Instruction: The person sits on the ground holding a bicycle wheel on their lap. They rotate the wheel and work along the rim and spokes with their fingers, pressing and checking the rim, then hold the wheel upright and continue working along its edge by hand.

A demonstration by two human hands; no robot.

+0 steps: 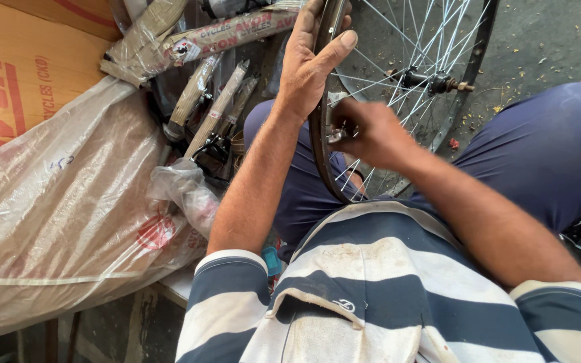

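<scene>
Left hand [311,64] grips wheel rim [317,134]; right hand [364,131] pinches perhaps a spoke tool.

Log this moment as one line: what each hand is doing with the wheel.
left hand: grips wheel rim | right hand: holds small metal tool at rim | wheel: upright between knees

rim [317,144]: dark brown-black, a worn metallic sheen
spokes [432,33]: bright silver
hub [432,82]: dark grey, with a brassy axle end
shirt [371,289]: broad navy and off-white stripes, smudged tan near the collar
trousers [546,148]: plain slate blue
bag [62,222]: far left, cloudy translucent beige with a faded red round mark
box [15,74]: orange-tan cardboard with red print
wrapped parts [203,40]: brown paper, red lettering
ground [546,40]: grey, flecked with yellow bits
</scene>
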